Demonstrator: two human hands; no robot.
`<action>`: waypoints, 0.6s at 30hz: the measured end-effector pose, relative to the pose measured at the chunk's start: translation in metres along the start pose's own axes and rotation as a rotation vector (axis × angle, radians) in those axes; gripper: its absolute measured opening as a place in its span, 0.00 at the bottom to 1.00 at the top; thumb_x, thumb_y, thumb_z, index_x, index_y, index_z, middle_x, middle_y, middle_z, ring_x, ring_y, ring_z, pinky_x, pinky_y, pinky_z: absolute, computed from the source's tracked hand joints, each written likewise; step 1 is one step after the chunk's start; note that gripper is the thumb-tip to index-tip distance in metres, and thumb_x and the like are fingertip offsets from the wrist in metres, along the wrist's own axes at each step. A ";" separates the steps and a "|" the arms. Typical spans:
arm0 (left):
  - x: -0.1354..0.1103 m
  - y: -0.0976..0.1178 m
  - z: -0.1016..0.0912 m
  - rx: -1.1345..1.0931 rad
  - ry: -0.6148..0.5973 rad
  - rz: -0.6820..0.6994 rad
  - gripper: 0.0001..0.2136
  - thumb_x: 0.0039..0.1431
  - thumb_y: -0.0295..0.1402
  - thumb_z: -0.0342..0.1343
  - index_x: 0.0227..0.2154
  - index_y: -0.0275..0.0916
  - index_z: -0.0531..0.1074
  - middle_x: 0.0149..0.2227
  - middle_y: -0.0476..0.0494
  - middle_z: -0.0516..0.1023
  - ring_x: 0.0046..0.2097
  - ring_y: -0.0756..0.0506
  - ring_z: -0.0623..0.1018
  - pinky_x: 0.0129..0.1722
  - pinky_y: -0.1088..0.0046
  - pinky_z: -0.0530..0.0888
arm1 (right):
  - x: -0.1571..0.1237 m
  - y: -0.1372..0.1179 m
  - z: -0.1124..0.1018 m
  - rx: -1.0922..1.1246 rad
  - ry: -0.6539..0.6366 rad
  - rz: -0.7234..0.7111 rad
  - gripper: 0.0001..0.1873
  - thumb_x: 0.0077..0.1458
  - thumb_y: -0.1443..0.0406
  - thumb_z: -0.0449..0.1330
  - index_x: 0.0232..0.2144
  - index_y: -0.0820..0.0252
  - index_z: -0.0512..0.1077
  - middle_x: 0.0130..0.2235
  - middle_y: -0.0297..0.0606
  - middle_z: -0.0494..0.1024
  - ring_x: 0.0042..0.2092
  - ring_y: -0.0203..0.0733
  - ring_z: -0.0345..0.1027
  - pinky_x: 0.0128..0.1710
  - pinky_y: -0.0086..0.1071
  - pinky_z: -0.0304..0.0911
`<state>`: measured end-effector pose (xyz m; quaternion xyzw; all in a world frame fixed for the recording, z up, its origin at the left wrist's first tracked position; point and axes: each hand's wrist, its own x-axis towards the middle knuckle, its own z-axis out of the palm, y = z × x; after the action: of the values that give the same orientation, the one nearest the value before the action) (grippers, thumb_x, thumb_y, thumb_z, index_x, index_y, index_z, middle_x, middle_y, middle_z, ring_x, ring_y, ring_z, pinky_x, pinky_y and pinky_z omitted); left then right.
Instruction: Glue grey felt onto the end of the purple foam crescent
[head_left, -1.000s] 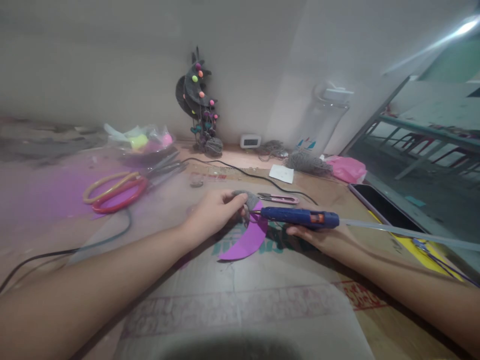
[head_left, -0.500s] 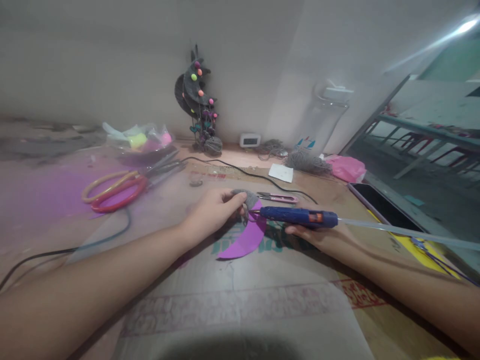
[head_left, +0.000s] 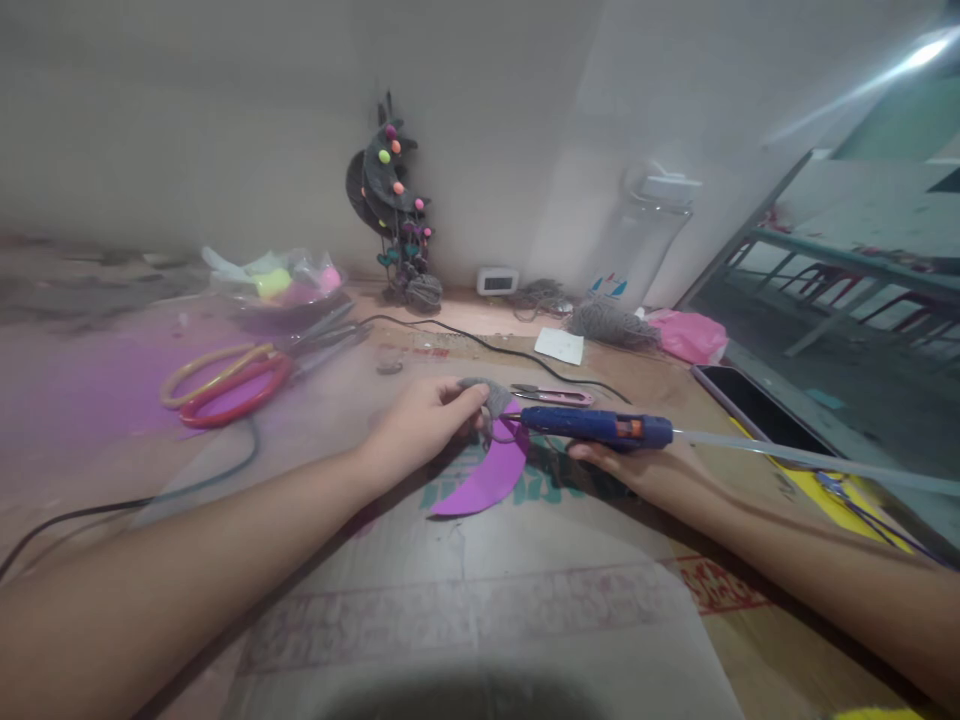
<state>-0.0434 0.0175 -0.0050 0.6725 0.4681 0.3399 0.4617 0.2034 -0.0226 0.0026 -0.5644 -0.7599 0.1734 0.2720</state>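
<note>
The purple crescent [head_left: 487, 475] is lying flat on the cardboard sheet [head_left: 480, 590], right in front of you, and you are working at its upper tip. Your left hand [head_left: 420, 425] is pinching a small grey tuft of yarn [head_left: 491, 395] against that tip, fingers closed on the yarn. Your right hand [head_left: 630, 470] is gripping the blue glue gun [head_left: 596, 426] from below, just to the right of the crescent, with the nozzle pointing left and almost touching the tip where the yarn meets the purple. A clear glue stick [head_left: 787, 455] is sticking out of the back of the gun, running away from the crescent to the right.

This looks like the gluing step: yarn is being fixed to the crescent's point. The next move probably calls for a steady nozzle, a small bead of glue, and fingers kept clear of the hot tip while pressing the yarn down.

Just behind the crescent a pink thread snipper [head_left: 555, 397] is lying; further left of it, the orange-handled scissors [head_left: 225, 380]. Far behind, against the wall, a dark crescent ornament [head_left: 390, 200] with coloured balls is standing.
</note>
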 end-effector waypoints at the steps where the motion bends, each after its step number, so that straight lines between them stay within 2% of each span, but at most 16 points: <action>1: 0.000 0.000 0.000 0.000 0.000 -0.005 0.18 0.59 0.44 0.49 0.21 0.37 0.70 0.19 0.51 0.65 0.21 0.53 0.64 0.19 0.76 0.57 | 0.001 -0.001 0.000 0.012 -0.002 -0.006 0.13 0.48 0.52 0.62 0.31 0.53 0.74 0.34 0.36 0.80 0.38 0.50 0.75 0.32 0.37 0.72; 3: 0.000 0.001 0.000 0.003 0.005 -0.010 0.18 0.59 0.43 0.49 0.20 0.37 0.70 0.19 0.51 0.65 0.21 0.52 0.64 0.20 0.76 0.57 | 0.002 -0.001 -0.001 0.046 -0.016 -0.024 0.14 0.49 0.53 0.62 0.35 0.53 0.75 0.37 0.36 0.80 0.41 0.50 0.75 0.37 0.37 0.72; 5: 0.000 0.000 0.000 0.002 0.010 -0.009 0.18 0.59 0.44 0.49 0.21 0.37 0.70 0.19 0.51 0.65 0.21 0.52 0.65 0.20 0.76 0.58 | 0.002 -0.002 -0.002 0.059 -0.030 -0.023 0.14 0.49 0.53 0.62 0.35 0.53 0.75 0.39 0.37 0.80 0.42 0.50 0.74 0.40 0.37 0.72; 8: 0.000 -0.001 0.000 -0.007 0.008 -0.002 0.18 0.58 0.45 0.49 0.21 0.38 0.70 0.19 0.51 0.66 0.21 0.52 0.64 0.20 0.76 0.58 | 0.002 -0.006 -0.004 0.049 -0.018 0.016 0.14 0.48 0.52 0.61 0.32 0.54 0.75 0.37 0.38 0.81 0.41 0.53 0.75 0.38 0.40 0.73; 12: 0.000 -0.003 0.000 -0.009 0.014 0.000 0.18 0.58 0.46 0.49 0.21 0.38 0.70 0.18 0.51 0.66 0.19 0.53 0.63 0.19 0.75 0.57 | 0.001 -0.012 -0.005 0.061 0.013 0.025 0.17 0.47 0.52 0.61 0.37 0.53 0.76 0.38 0.38 0.81 0.39 0.53 0.75 0.36 0.40 0.73; 18: 0.000 0.001 0.000 -0.010 0.012 0.006 0.17 0.58 0.44 0.49 0.20 0.38 0.70 0.19 0.51 0.66 0.21 0.52 0.65 0.21 0.76 0.58 | 0.000 -0.012 -0.005 0.058 0.047 0.047 0.17 0.46 0.51 0.62 0.37 0.52 0.76 0.36 0.38 0.81 0.37 0.53 0.75 0.35 0.40 0.73</action>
<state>-0.0430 0.0178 -0.0045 0.6694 0.4671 0.3476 0.4614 0.1973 -0.0261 0.0141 -0.5777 -0.7346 0.1883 0.3018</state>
